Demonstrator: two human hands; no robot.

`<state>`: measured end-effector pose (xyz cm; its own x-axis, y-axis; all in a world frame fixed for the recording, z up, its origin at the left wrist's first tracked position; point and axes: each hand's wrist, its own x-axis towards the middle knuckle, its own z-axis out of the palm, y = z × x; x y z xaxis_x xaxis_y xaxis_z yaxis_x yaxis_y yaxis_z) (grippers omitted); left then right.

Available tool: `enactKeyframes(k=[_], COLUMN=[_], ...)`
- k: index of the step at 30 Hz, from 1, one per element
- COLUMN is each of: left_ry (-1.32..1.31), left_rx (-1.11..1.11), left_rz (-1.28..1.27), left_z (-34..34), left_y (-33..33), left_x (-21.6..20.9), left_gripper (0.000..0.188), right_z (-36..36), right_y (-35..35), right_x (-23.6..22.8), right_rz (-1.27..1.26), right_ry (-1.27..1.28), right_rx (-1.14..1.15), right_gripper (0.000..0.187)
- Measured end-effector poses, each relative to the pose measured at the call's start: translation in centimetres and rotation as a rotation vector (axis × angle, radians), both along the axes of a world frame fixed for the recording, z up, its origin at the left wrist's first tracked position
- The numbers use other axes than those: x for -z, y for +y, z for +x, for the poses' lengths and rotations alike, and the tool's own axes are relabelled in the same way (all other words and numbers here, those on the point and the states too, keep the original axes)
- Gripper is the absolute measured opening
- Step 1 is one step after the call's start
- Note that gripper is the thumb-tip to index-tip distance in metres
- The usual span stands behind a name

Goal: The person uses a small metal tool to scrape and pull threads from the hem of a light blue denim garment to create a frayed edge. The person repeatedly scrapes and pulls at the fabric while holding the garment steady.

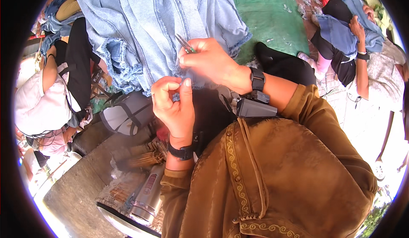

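Light blue denim [140, 20] with seams and frayed edges is spread out in front of me. My right hand [208, 61] is closed around small metal snips [185, 44], their blades pointing up and left over the denim. Just below and to the left, my left hand [174, 105] is closed, its thumb up against the curled fingers at the denim's near frayed edge. A bluish bit shows at the thumb tip, too small to name. Both wrists wear black straps.
At the left sits a person in a white top [42, 105]; at the right another person handles blue denim [341, 33]. A green sheet [272, 16] with scraps lies beyond. Low left are a steel flask [148, 195] and a bundle of thin sticks [147, 159].
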<state>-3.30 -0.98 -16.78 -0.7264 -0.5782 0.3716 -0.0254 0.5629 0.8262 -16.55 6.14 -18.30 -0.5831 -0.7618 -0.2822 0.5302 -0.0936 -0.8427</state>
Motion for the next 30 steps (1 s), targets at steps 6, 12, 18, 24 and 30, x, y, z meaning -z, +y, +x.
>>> enactKeyframes(k=[6, 12, 18, 24, 30], left_ry=[-0.191, -0.195, -0.021, -0.026, -0.115], left_rx=[-0.084, 0.022, -0.072, -0.256, -0.28], left_rz=[-0.369, 0.557, 0.684, 0.282, 0.322], left_z=[-2.8, -2.8, -1.6, 0.1, -0.5], left_y=[-1.4, -4.0, -5.3, -4.0, -3.7], left_x=[1.7, 3.9, 3.3, 2.7, 3.0], left_gripper=[0.024, 0.018, 0.015, 0.017, 0.018], right_z=[-0.9, -2.7, -4.3, -3.1, -2.1], right_y=[0.3, -0.2, -3.0, -4.6, -4.7], right_x=[0.6, 1.2, 1.9, 1.0, -0.3], right_rz=[0.05, 0.019, 0.159, 0.285, 0.334], right_ry=[-0.068, 0.701, 1.132, 1.1, 1.17], right_rx=[-0.047, -0.083, -0.313, -0.297, -0.291], right_gripper=[0.011, 0.015, 0.022, 0.019, 0.017])
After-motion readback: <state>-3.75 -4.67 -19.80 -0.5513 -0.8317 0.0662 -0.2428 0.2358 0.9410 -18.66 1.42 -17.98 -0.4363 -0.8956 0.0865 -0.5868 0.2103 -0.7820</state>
